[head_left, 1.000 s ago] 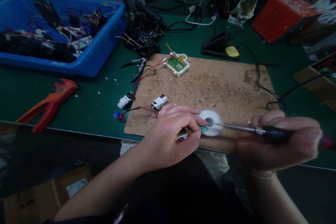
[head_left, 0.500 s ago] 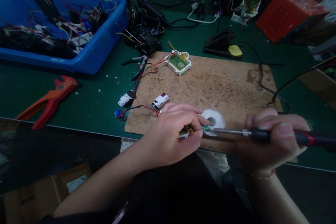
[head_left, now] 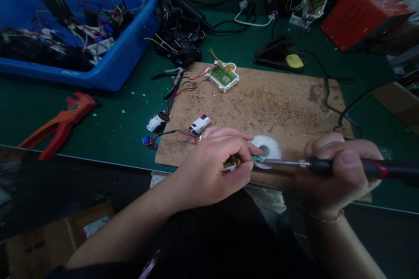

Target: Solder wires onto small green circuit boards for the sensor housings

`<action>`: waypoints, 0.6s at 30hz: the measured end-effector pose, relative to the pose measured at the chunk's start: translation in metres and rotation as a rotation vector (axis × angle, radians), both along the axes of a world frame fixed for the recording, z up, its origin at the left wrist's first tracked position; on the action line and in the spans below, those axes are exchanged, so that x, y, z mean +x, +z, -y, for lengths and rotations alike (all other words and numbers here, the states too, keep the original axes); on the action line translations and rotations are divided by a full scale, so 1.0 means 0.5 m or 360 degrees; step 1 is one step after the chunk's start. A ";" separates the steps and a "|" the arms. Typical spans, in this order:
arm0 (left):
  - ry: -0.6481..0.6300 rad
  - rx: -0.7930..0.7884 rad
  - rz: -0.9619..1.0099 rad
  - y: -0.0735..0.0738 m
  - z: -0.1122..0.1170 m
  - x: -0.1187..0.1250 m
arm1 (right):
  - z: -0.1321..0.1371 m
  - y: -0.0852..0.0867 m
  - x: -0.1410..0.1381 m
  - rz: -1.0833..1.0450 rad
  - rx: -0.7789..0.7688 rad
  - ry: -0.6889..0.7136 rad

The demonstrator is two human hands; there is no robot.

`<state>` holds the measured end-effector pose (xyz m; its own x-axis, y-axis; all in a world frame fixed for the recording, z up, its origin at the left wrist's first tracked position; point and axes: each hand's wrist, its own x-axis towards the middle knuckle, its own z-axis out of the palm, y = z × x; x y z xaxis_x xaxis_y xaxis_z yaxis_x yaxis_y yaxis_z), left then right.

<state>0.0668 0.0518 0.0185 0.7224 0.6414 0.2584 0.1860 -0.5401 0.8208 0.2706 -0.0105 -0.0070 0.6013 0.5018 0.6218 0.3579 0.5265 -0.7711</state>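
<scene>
My right hand is closed round the handle of a soldering iron, which points left. The iron's tip meets a small green circuit board pinched in the fingers of my left hand. Yellow and dark wires run beside my left fingers, and part of a white-framed piece shows under that palm; the rest is covered. Just behind the board, a white spool, probably of solder, lies on the brown work board.
A white-framed circuit board with wires and a small white cylinder rest on the work board. Leftward are red cutters, pliers and a blue bin of wired parts. An iron stand with yellow sponge stands behind.
The view has shifted very slightly. My right hand and the soldering iron have moved a little to the left; my left hand keeps its hold on the small board.
</scene>
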 end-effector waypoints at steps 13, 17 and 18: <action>-0.0005 -0.0010 0.0008 0.002 0.000 0.000 | 0.002 -0.004 0.003 -0.0032 0.0006 0.0045; -0.0003 -0.0008 0.0014 0.000 0.000 -0.001 | 0.002 -0.002 0.003 0.0010 -0.0001 0.0042; -0.0005 -0.0007 0.0017 0.000 0.000 -0.001 | 0.001 -0.002 0.003 0.0017 0.0004 0.0046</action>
